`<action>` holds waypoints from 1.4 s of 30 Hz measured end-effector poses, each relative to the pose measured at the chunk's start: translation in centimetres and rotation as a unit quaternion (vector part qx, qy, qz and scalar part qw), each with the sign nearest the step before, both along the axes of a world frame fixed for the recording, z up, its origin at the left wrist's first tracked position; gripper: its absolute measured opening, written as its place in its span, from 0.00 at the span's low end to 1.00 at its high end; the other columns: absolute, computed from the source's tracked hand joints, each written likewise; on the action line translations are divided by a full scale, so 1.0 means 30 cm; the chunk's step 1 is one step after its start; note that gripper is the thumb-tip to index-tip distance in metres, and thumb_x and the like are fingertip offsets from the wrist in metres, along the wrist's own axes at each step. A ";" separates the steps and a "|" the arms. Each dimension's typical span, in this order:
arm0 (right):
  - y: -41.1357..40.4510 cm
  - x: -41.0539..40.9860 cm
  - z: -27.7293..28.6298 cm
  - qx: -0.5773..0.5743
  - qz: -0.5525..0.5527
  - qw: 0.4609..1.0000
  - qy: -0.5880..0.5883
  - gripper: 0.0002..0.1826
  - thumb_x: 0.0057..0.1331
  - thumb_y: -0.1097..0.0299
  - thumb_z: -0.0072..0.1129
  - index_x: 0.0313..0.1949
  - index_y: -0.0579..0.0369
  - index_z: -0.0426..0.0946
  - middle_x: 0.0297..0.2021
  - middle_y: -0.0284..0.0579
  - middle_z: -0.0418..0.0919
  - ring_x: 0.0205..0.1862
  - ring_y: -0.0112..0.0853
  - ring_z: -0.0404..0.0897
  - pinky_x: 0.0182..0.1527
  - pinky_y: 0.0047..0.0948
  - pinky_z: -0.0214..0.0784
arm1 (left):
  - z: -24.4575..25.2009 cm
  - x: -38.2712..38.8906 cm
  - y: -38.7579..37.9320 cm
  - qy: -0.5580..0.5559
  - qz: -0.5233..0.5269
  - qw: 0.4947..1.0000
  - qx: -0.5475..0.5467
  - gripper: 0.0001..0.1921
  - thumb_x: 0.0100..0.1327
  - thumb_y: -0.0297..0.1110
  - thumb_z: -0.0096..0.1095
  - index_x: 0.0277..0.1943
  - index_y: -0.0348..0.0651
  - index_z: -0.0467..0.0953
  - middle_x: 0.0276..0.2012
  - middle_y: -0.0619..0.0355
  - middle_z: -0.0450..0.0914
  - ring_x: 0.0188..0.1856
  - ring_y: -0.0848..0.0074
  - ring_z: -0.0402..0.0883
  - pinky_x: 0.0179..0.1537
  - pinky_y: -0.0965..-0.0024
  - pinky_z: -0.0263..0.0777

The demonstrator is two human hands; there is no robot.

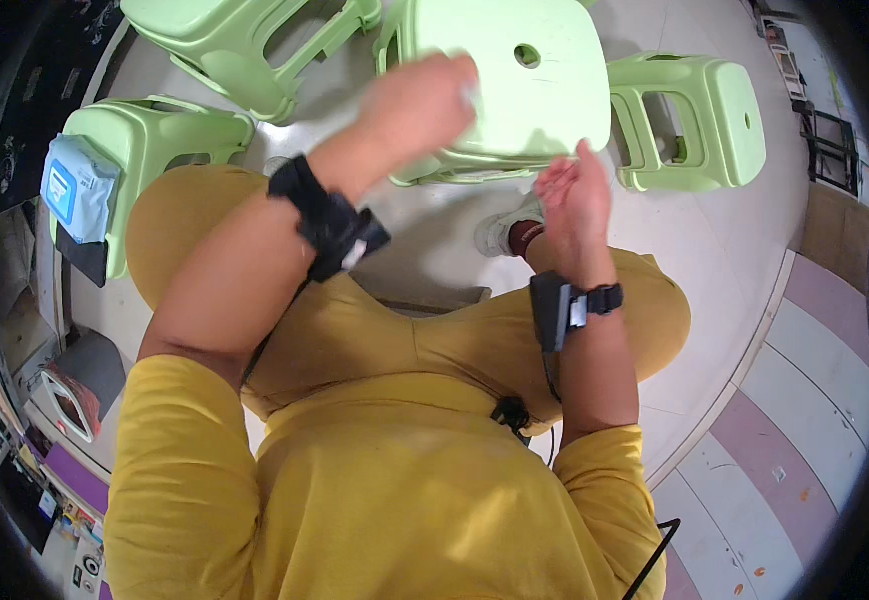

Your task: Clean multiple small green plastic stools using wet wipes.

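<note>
My left hand (419, 101), blurred, is raised over the left part of a light green plastic stool (509, 97); its fingers are curled, and a small pale spot shows at them, too unclear to name. At the stool's near right edge, my right hand (577, 195) has its fingers partly bent and its palm turned inward, with nothing seen in it. Both wrists carry black straps with small devices. The stool top has a round hole and bears no object that I can see.
More green plastic stools stand at the upper left (254, 45), left (149, 127) and right (689, 120). A pack of wipes (80, 187) lies on the left one above a dark flat item (81, 251). Tiled cabinets (764, 420) curve along the lower right.
</note>
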State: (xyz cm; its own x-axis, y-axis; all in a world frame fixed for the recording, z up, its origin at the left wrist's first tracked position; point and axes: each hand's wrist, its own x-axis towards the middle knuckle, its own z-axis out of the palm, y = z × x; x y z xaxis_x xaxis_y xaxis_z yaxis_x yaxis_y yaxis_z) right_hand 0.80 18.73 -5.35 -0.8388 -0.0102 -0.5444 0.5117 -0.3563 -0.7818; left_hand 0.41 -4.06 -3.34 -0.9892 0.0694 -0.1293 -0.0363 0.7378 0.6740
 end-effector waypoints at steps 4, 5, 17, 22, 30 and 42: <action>-0.110 0.108 -0.078 0.024 0.043 0.980 -0.195 0.20 0.64 0.72 0.52 0.55 0.52 0.60 0.43 0.44 0.70 0.37 0.32 0.71 0.45 0.43 0.68 | -0.214 -0.064 -0.062 0.070 0.213 0.949 0.222 0.12 0.54 0.31 0.59 0.41 0.39 0.76 0.39 0.44 0.77 0.43 0.54 0.78 0.44 0.55 0.72; -0.117 0.109 -0.096 0.023 0.043 0.980 -0.195 0.20 0.64 0.72 0.52 0.55 0.52 0.60 0.43 0.44 0.70 0.37 0.32 0.71 0.45 0.43 0.68 | -0.236 -0.044 -0.043 0.070 0.213 0.949 0.221 0.12 0.54 0.31 0.59 0.41 0.39 0.76 0.39 0.44 0.77 0.43 0.54 0.78 0.44 0.55 0.72; -0.137 0.075 -0.285 -0.007 0.212 0.976 -0.054 0.22 0.61 0.77 0.56 0.56 0.56 0.67 0.52 0.41 0.73 0.53 0.28 0.70 0.61 0.29 0.54 | -0.138 0.126 0.079 0.236 -0.036 0.971 0.015 0.17 0.48 0.22 0.60 0.44 0.47 0.75 0.43 0.55 0.70 0.47 0.59 0.70 0.48 0.63 0.67; -0.194 0.055 -0.142 -0.059 0.164 0.983 0.064 0.15 0.65 0.76 0.55 0.51 0.55 0.71 0.46 0.38 0.77 0.46 0.24 0.74 0.54 0.27 0.62 | -0.079 0.068 0.069 0.304 0.074 0.948 0.066 0.19 0.47 0.23 0.63 0.45 0.48 0.75 0.45 0.53 0.68 0.48 0.57 0.70 0.50 0.62 0.65; -0.183 0.002 -0.034 -0.060 0.112 0.981 0.149 0.19 0.69 0.75 0.46 0.59 0.59 0.63 0.56 0.45 0.70 0.58 0.32 0.70 0.61 0.32 0.61 | -0.062 0.101 0.099 0.399 -0.004 0.916 -0.032 0.26 0.49 0.27 0.65 0.54 0.52 0.73 0.53 0.53 0.67 0.54 0.58 0.65 0.54 0.59 0.63; -0.237 -0.005 0.074 -0.088 0.037 0.988 0.124 0.16 0.72 0.71 0.40 0.57 0.62 0.62 0.58 0.49 0.68 0.60 0.35 0.68 0.63 0.34 0.59 | -0.042 -0.018 0.005 0.299 0.122 0.943 0.087 0.14 0.60 0.34 0.60 0.46 0.39 0.70 0.48 0.46 0.70 0.48 0.51 0.69 0.51 0.55 0.63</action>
